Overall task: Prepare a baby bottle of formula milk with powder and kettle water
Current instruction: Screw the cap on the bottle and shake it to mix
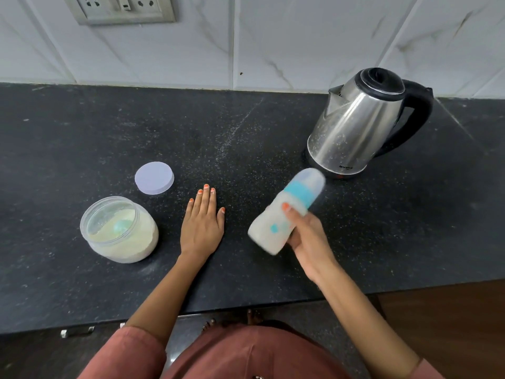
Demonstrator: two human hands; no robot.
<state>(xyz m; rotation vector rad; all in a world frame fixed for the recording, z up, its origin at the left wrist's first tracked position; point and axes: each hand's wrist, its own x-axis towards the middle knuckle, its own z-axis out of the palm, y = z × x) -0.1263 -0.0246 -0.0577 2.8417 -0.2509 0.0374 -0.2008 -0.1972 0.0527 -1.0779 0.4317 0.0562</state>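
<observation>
My right hand (306,236) grips a baby bottle (276,220) with a blue collar and clear cap, tilted up to the right above the counter and blurred; its contents look milky white. My left hand (202,220) lies flat on the black counter (82,138), fingers straight, holding nothing. Left of it stands an open clear jar of pale formula powder (120,231) with a light blue scoop (121,227) inside. The jar's white lid (154,177) lies flat behind it. A steel kettle (360,124) with a black handle and lid stands at the back right on its base.
A tiled wall with a socket panel (123,8) runs behind the counter. The counter's front edge (246,307) is close to my body, with a cabinet handle (78,331) below at the left.
</observation>
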